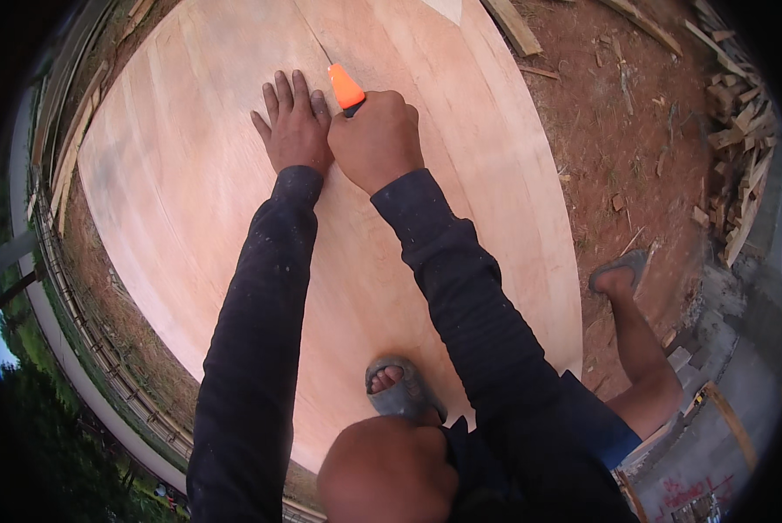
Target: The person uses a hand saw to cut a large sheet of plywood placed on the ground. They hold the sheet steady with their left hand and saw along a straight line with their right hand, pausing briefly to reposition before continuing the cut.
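Observation:
A large pale plywood sheet (234, 192) lies under both hands. My left hand (297, 131) presses flat on it with the fingers apart, holding nothing. Just to its right, almost touching it, my right hand (378, 139) is closed round an orange-and-black handled tool (346, 85). The tool's narrow front end points away from me and down toward the wood. From that tip a thin dark line runs up to the far edge of view; I cannot tell how much of it is blade and how much is a mark or cut. The palm side of the right hand is hidden.
My foot in a grey sandal (399, 388) stands on the plywood; the other foot (617, 275) is on reddish soil to the right. Scrap wood (744, 131) is piled at the far right, beside grey concrete (731, 349). Loose planks (511, 26) lie beyond the sheet.

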`<state>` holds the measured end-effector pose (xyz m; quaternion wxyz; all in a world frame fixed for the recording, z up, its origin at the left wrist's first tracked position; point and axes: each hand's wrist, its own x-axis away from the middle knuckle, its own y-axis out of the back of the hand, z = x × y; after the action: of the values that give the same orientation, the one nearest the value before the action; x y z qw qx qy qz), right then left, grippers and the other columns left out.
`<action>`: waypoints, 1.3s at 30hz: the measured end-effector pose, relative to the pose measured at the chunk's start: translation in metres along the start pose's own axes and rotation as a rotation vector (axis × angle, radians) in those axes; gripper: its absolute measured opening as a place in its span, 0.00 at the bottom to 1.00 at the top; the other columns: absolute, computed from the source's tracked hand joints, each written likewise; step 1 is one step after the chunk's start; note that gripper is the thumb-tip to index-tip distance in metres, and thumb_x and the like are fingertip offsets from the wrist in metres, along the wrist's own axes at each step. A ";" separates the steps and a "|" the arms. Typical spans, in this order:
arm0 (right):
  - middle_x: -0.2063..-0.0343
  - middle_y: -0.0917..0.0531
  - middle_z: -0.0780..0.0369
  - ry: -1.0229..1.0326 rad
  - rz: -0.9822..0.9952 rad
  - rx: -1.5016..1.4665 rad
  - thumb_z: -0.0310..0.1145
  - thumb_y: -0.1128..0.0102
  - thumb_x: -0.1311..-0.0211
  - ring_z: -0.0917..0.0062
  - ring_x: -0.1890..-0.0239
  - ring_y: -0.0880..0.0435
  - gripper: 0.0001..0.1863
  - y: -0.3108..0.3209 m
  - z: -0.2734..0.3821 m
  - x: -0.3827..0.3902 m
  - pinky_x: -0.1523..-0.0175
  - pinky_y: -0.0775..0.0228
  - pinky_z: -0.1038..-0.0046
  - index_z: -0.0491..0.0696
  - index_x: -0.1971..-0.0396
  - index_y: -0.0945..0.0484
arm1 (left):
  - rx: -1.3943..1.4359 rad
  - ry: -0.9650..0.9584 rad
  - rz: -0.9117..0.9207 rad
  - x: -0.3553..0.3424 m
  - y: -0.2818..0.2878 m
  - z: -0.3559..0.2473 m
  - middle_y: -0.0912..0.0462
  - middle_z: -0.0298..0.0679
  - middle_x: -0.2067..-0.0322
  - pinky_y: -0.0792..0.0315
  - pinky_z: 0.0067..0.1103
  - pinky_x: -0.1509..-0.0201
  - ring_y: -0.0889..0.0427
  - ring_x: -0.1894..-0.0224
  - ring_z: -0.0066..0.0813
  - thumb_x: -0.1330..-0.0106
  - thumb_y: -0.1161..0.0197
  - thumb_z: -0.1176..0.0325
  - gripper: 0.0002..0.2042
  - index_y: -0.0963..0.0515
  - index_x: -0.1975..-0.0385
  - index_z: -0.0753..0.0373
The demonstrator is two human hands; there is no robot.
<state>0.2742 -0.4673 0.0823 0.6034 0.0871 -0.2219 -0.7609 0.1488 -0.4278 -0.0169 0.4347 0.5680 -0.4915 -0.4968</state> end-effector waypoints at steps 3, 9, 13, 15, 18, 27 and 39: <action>0.88 0.29 0.51 -0.015 0.023 -0.098 0.23 0.42 0.47 0.67 0.86 0.33 0.07 0.019 -0.014 0.057 0.73 0.34 0.67 0.35 0.79 0.26 | 0.006 0.075 0.023 0.004 0.000 0.017 0.48 0.40 0.24 0.62 0.48 0.22 0.54 0.22 0.41 0.21 0.63 0.52 0.27 0.43 0.26 0.54; 0.72 0.16 0.51 -0.079 0.113 0.066 0.16 0.44 0.49 0.73 0.75 0.15 0.21 0.143 -0.004 0.237 0.67 0.23 0.75 0.34 0.52 0.20 | 0.034 0.070 0.011 0.005 -0.002 0.006 0.48 0.41 0.24 0.62 0.48 0.22 0.55 0.22 0.42 0.22 0.64 0.51 0.27 0.43 0.26 0.55; 0.83 0.22 0.60 -0.105 0.067 -0.102 0.17 0.44 0.49 0.82 0.81 0.23 0.13 0.111 -0.007 0.193 0.73 0.29 0.77 0.32 0.62 0.19 | 0.017 0.062 0.001 0.009 -0.002 0.011 0.47 0.41 0.25 0.62 0.48 0.22 0.54 0.22 0.42 0.22 0.63 0.52 0.27 0.43 0.27 0.56; 0.88 0.30 0.58 -0.058 0.043 -0.139 0.19 0.43 0.47 0.81 0.84 0.30 0.03 0.054 -0.010 0.108 0.77 0.37 0.72 0.34 0.73 0.23 | 0.020 0.056 0.003 0.009 -0.003 0.014 0.47 0.41 0.25 0.61 0.48 0.22 0.53 0.22 0.42 0.22 0.63 0.52 0.27 0.43 0.27 0.55; 0.89 0.34 0.56 0.010 0.023 -0.043 0.22 0.43 0.46 0.72 0.86 0.38 0.09 0.014 -0.004 0.032 0.76 0.38 0.66 0.37 0.82 0.32 | 0.033 0.036 0.001 -0.004 0.001 0.002 0.47 0.40 0.25 0.62 0.48 0.22 0.53 0.22 0.42 0.21 0.64 0.51 0.27 0.43 0.27 0.55; 0.83 0.23 0.61 -0.050 0.067 0.045 0.16 0.46 0.45 0.84 0.80 0.23 0.11 0.142 -0.008 0.237 0.72 0.29 0.78 0.32 0.63 0.19 | 0.038 0.053 -0.020 0.005 -0.005 0.010 0.48 0.42 0.25 0.61 0.48 0.22 0.54 0.22 0.42 0.21 0.63 0.51 0.27 0.43 0.27 0.55; 0.90 0.33 0.52 0.019 -0.016 -0.030 0.24 0.41 0.47 0.70 0.87 0.36 0.11 0.025 -0.012 0.031 0.75 0.37 0.67 0.34 0.82 0.31 | 0.033 0.030 -0.004 0.000 -0.002 0.000 0.48 0.41 0.25 0.62 0.48 0.22 0.54 0.22 0.42 0.22 0.64 0.51 0.27 0.43 0.26 0.54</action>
<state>0.2928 -0.5040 0.0872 0.6006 0.0872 -0.2038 -0.7682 0.1494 -0.4278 -0.0188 0.4317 0.5834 -0.4921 -0.4807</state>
